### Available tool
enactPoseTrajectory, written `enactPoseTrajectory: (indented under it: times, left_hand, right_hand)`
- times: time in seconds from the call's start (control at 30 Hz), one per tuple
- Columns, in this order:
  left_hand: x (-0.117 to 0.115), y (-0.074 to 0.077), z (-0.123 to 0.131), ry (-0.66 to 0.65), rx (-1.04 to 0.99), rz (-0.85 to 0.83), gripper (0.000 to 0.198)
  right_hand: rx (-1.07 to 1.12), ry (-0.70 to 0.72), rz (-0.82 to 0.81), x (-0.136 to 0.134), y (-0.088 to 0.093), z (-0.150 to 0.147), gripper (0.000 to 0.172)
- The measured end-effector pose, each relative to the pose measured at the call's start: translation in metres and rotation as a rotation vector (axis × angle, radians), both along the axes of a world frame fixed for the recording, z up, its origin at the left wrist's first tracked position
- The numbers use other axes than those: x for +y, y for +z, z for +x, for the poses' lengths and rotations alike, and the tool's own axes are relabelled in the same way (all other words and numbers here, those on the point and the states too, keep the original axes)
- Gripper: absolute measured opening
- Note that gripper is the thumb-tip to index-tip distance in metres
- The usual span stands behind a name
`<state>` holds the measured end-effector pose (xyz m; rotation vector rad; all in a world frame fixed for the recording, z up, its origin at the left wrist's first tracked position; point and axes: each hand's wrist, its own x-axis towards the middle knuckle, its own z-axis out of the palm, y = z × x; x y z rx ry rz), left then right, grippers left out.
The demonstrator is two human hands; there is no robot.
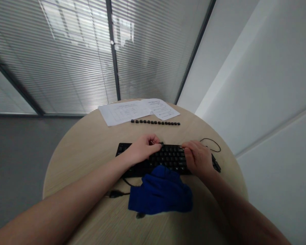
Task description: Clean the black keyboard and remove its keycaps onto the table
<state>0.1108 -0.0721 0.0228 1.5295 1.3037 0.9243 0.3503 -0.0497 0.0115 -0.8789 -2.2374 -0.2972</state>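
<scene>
A black keyboard (169,158) lies across the middle of a round wooden table (91,149). My left hand (142,149) rests on the keyboard's upper left part, its fingertips pinched on a small thing at the top row that I cannot make out. My right hand (197,156) lies over the keyboard's right part, fingers curled onto the top row. A crumpled blue cloth (160,194) sits against the keyboard's near edge, between my forearms. A row of loose black keycaps (155,122) is lined up farther back.
Printed paper sheets (137,110) lie at the table's far edge. A thin black wire loop (211,144) lies right of the keyboard, and a black cable plug (114,194) left of the cloth. Glass walls with blinds stand behind; a white wall is at the right.
</scene>
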Motion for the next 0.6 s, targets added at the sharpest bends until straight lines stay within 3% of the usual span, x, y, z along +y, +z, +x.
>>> enactPoseTrajectory:
  times: [0.1, 0.23, 0.43, 0.6]
  left_hand:
    - [-0.002, -0.001, 0.000, -0.057, 0.020, 0.032, 0.018]
    - [-0.004, -0.002, 0.003, -0.100, 0.045, 0.072, 0.018]
    - [-0.009, 0.003, 0.007, -0.156, 0.067, 0.077, 0.018]
    - [-0.009, 0.000, 0.007, -0.193, 0.141, 0.110, 0.014]
  right_hand:
    - [-0.023, 0.084, -0.005, 0.003, 0.004, 0.001, 0.032]
    - [-0.005, 0.241, -0.056, 0.001, -0.001, -0.003, 0.024]
    - [-0.114, 0.178, -0.073, -0.001, -0.015, -0.009, 0.026]
    - [-0.079, 0.229, -0.094, -0.002, -0.019, -0.017, 0.020]
